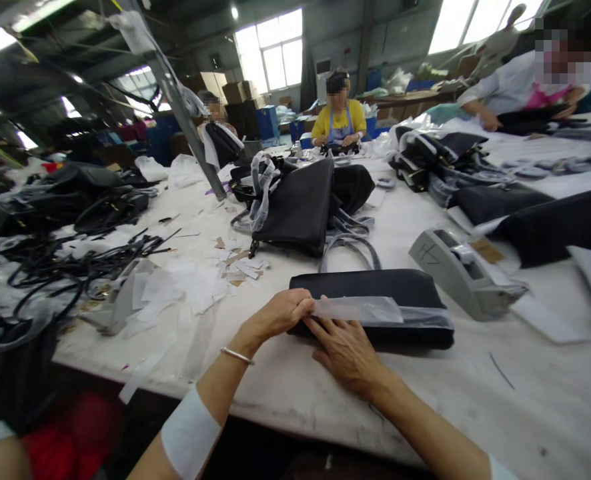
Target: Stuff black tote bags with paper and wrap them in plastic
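A black handbag (370, 281) lies on its side on the pale table (475, 373), its strap looped behind it. Along the bag's length runs a translucent plastic strip (363, 309), overlapping another clear piece near the right end. My left hand (281, 312) is closed at the bag's left end, thumb and fingers pinched on the end of the strip. Beside it, my right hand (348, 350) rests palm down on the bag's near side. Its fingers are stretched out and spread, their tips at the strip, holding nothing.
A grey tape dispenser (468, 270) stands right of the bag. Behind are more black bags (295, 210) with wrapped handles. Paper scraps (243, 263), film pieces and black straps (55, 263) cover the left. A metal post (185, 100) rises there. Co-workers (339, 120) sit across the table.
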Tool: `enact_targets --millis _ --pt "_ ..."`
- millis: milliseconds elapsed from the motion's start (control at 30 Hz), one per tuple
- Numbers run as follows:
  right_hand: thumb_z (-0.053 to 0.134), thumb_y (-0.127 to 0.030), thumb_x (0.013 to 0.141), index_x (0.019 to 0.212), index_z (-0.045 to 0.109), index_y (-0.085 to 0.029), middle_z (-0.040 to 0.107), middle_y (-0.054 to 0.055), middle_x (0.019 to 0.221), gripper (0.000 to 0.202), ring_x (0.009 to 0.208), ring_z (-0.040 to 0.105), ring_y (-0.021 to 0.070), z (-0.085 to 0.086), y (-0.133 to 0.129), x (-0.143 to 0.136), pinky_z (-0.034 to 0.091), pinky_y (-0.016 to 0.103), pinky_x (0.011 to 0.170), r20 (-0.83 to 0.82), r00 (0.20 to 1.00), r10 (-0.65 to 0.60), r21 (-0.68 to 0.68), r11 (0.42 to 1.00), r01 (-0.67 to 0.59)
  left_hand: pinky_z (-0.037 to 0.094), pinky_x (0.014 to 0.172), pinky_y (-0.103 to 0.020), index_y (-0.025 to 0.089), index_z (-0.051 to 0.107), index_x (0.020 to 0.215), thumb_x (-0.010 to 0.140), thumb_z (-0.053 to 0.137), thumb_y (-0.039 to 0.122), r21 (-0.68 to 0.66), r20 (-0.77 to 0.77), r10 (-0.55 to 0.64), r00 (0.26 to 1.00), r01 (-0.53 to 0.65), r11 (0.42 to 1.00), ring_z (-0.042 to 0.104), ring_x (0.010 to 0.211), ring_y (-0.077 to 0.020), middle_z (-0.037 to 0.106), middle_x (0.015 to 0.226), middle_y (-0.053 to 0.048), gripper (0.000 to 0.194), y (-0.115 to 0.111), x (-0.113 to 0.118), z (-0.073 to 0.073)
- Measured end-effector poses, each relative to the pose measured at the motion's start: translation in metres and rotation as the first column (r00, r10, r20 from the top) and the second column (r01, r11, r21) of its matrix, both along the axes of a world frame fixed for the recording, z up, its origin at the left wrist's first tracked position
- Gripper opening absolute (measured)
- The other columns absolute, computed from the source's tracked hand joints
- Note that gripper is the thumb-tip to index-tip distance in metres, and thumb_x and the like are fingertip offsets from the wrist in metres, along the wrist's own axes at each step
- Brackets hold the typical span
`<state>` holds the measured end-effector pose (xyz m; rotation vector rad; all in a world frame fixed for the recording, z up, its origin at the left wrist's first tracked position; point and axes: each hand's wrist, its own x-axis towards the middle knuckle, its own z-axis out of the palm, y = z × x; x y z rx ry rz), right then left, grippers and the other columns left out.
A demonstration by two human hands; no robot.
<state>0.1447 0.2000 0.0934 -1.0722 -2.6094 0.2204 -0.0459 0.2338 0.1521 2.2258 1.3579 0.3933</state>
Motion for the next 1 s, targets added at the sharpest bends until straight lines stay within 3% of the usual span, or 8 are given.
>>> enact_targets --millis 133,300,433,633,767,900,1000 --pt "0.073 -0.037 0.083 0.150 0.032 -0.031 0.050 0.008 0.145 0.079 0.132 0.040 0.0357 0.000 0.001 -0.001 0.023 0.063 0.110 -0.018 1.000 0.016 0.002 1.000 -0.016 0.043 0.073 -0.027 0.020 0.058 0.092 0.090 0.050 0.022 -0.032 0.067 0.075 0.995 -0.073 0.997 0.055 0.078 -0.0152 0.059 0.088 0.000 0.008 0.006 -0.003 -0.001" --pt "0.073 -0.037 0.082 0.152 0.026 -0.032 0.046 0.008 0.148 0.085 0.132 0.040 0.0360 -0.002 0.001 -0.001 0.024 0.066 0.108 -0.050 0.999 0.003 -0.003 1.000 -0.003 0.046 0.074 -0.027 0.022 0.061 0.108 0.084 0.052 0.017 -0.084 0.144 0.025 0.989 -0.013 0.996 0.056 0.080 -0.0147 0.061 0.103 -0.002 0.026 0.015 0.007 -0.006" --pt "0.074 -0.039 0.082 0.153 0.023 -0.034 0.044 0.008 0.150 0.087 0.134 0.038 0.0353 -0.003 0.000 -0.001 0.027 0.064 0.108 -0.056 0.998 -0.003 -0.003 1.000 0.003 0.045 0.062 -0.024 0.018 0.065 0.093 0.086 0.055 0.028 -0.222 0.297 0.020 0.955 0.049 0.974 0.053 0.069 -0.0117 0.062 0.103 -0.004 0.016 0.025 0.010 -0.009" --pt "0.074 -0.040 0.082 0.153 0.021 -0.034 0.038 0.008 0.154 0.089 0.139 0.034 0.0322 0.000 0.002 0.000 0.023 0.058 0.114 -0.077 0.997 0.001 -0.006 1.000 -0.001 0.045 0.073 -0.025 0.016 0.063 0.075 0.083 0.065 0.033 -0.071 0.401 0.005 0.916 0.026 0.997 0.055 0.083 -0.0131 0.057 0.111 -0.006 0.018 0.023 0.014 -0.011" --pt "0.073 -0.041 0.083 0.151 0.029 -0.034 0.042 0.006 0.151 0.081 0.139 0.034 0.0325 -0.001 0.004 0.002 0.016 0.061 0.116 -0.082 0.996 0.038 -0.020 0.999 -0.040 0.043 0.070 -0.024 0.017 0.059 0.078 0.081 0.063 0.026 -0.131 0.364 0.008 0.931 0.043 0.990 0.054 0.078 -0.0129 0.061 0.088 -0.001 0.010 0.023 0.032 -0.005" --pt "0.071 -0.044 0.084 0.147 0.038 -0.030 0.049 0.008 0.145 0.073 0.136 0.037 0.0335 -0.007 0.004 0.002 0.023 0.057 0.115 -0.085 0.996 0.023 -0.046 0.999 -0.027 0.043 0.066 -0.022 0.017 0.064 0.091 0.079 0.056 0.018 -0.329 0.323 -0.082 0.943 0.193 0.924 0.056 0.072 -0.0123 0.064 0.078 0.002 0.015 0.032 0.052 0.008" --pt "0.071 -0.044 0.084 0.147 0.037 -0.031 0.047 0.006 0.147 0.073 0.135 0.038 0.0315 -0.008 0.004 0.002 0.026 0.053 0.115 -0.097 0.995 0.013 -0.058 0.998 -0.018 0.042 0.060 -0.020 0.015 0.066 0.085 0.075 0.056 0.018 -0.398 0.279 -0.104 0.955 0.213 0.892 0.056 0.066 -0.0117 0.065 0.073 0.002 0.014 0.042 0.063 0.016"
